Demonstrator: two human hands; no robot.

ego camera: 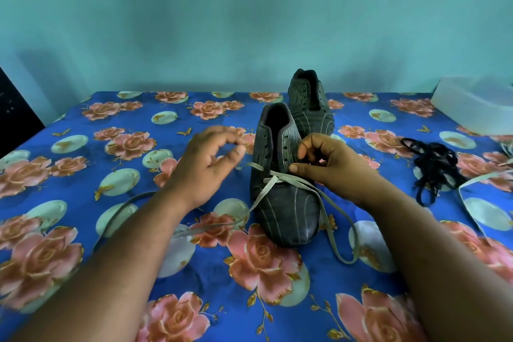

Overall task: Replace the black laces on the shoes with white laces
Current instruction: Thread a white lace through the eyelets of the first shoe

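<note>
On the floral cloth [83,125], the right hand [329,166] pinched the near shoe [280,183] at its eyelets; the left hand [205,166] hovered, fingers loosely spread, beside the white lace [266,184]. No writing was legible.

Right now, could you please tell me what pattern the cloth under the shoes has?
Blue cloth with pink roses and pale discs, clearest in the head view.

Head-worn view, forward and down, close over the bed [83,125].
</note>
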